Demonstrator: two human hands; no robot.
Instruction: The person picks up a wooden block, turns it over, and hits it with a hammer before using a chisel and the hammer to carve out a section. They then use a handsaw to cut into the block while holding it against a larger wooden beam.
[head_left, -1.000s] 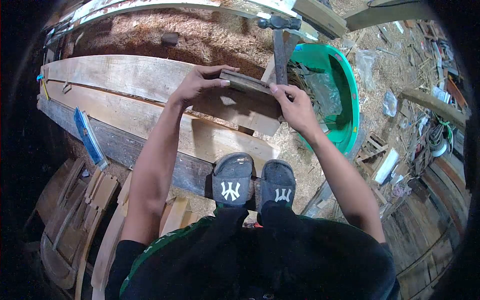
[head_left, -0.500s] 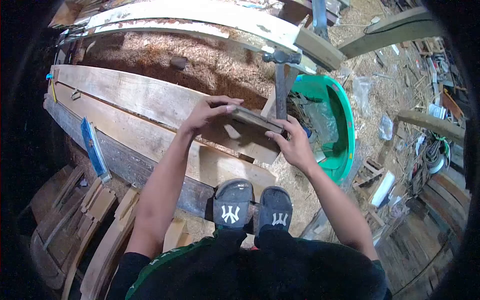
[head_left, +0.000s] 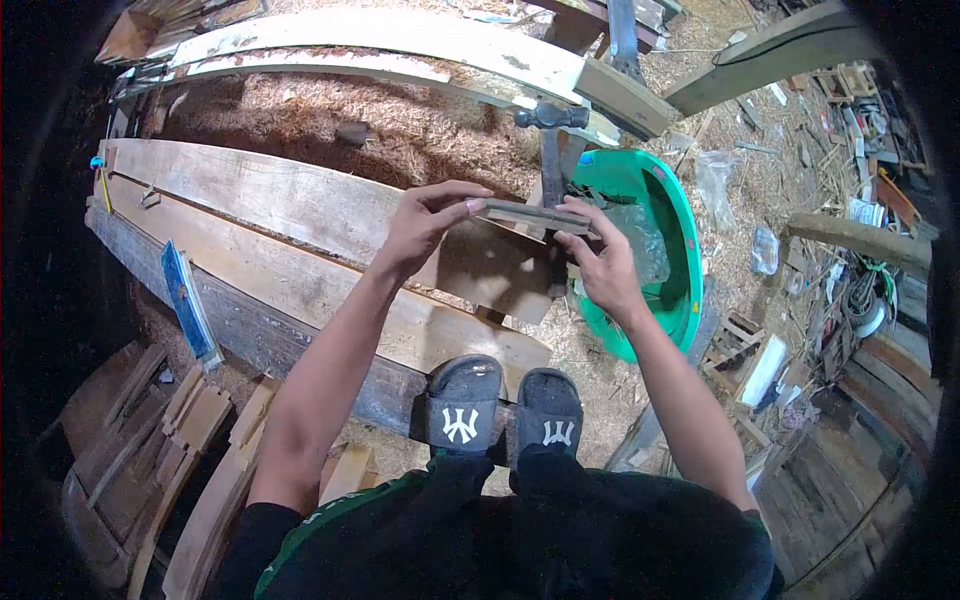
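Observation:
Between my hands is a short, narrow greyish-brown piece of wood (head_left: 532, 214), held up over the planks and seen nearly edge-on. The thumb and fingers of my left hand (head_left: 428, 225) pinch its left end. My right hand (head_left: 603, 262) grips the right end between thumb and fingertips. A hammer (head_left: 551, 150) points its head away from me, its handle passing behind my right fingers and showing again below them; I cannot tell if those fingers also hold it. Beneath my hands lies a long pale plank (head_left: 270, 195), beside a second plank (head_left: 290, 280).
A green plastic tub (head_left: 692, 250) with clear plastic inside stands right of my hands. A blue-faced board (head_left: 187, 300) leans at the left. My sandals (head_left: 465, 400) stand at the planks' near end. Sawdust (head_left: 420, 130) and scrap wood cover the floor.
The piece of wood has tilted from showing a broader face to nearly edge-on. My right hand has risen slightly, and more of the hammer handle shows below its fingers.

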